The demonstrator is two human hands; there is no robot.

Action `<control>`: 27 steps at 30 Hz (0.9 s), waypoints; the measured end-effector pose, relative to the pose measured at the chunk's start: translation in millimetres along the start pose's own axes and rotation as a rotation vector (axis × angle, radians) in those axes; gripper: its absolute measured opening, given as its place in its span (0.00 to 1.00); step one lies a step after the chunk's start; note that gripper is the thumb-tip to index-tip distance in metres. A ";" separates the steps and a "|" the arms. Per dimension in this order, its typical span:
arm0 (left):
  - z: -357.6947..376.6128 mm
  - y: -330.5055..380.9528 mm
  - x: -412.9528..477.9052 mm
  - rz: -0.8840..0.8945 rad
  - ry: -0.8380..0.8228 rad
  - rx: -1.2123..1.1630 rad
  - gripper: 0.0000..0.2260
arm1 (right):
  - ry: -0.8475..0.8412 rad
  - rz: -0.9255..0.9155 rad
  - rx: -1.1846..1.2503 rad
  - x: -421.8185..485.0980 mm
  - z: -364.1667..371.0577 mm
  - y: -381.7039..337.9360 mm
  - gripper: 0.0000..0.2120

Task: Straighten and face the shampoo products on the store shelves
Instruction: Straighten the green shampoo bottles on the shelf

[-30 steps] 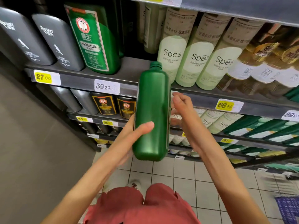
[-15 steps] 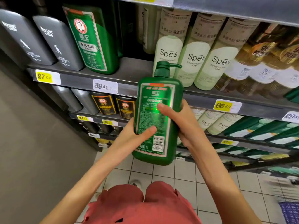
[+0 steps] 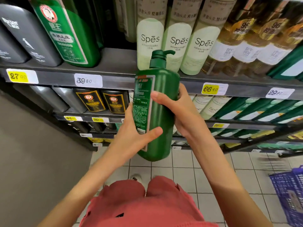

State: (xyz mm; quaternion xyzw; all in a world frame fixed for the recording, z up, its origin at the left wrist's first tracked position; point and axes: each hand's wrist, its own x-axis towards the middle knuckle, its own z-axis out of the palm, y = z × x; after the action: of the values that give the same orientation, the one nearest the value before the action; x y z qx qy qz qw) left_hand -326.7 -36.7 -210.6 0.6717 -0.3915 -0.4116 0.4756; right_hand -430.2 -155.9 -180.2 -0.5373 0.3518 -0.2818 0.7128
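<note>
Shampoo in a big green pump bottle (image 3: 161, 115) is held upright just in front of the upper shelf (image 3: 118, 62), clear of it, the left hand (image 3: 131, 136) curled round its lower side and the right hand (image 3: 183, 112) wrapped round the opposite side higher up, both thumbs pressed on the near face. It looks full and heavy, stiff but smooth and likely slippery, so grip the broad body, not the thin pump (image 3: 159, 58) on top.

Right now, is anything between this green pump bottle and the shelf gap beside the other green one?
Nothing visible lies between the pump bottle and the gap: the shelf is bare between the shelved green bottle and the Spes bottles.
</note>
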 end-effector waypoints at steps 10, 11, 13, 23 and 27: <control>5.3 -3.8 -2.4 -0.210 -0.402 -0.659 0.38 | 0.083 0.087 -0.121 -39.4 -42.1 3.9 0.29; 6.0 -7.2 -3.0 -0.251 -0.455 -0.732 0.34 | 0.079 0.119 -0.086 -43.2 -42.2 11.0 0.29; 8.9 -13.1 -1.9 -0.324 -0.540 -0.812 0.30 | 0.028 0.162 0.095 -48.6 -37.8 25.3 0.23; 3.0 -28.8 3.1 -0.177 -0.660 -0.330 0.34 | 0.573 0.151 -0.079 -69.2 1.6 49.2 0.32; 9.0 -47.0 -8.0 -0.148 -0.518 -0.314 0.18 | 0.573 0.160 -0.090 -80.3 14.1 67.0 0.26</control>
State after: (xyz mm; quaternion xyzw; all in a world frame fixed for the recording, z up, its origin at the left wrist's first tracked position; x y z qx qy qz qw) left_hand -331.5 -20.9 -256.3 0.4894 -0.3813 -0.6580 0.4267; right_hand -465.0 -67.7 -226.4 -0.4375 0.5919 -0.3490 0.5800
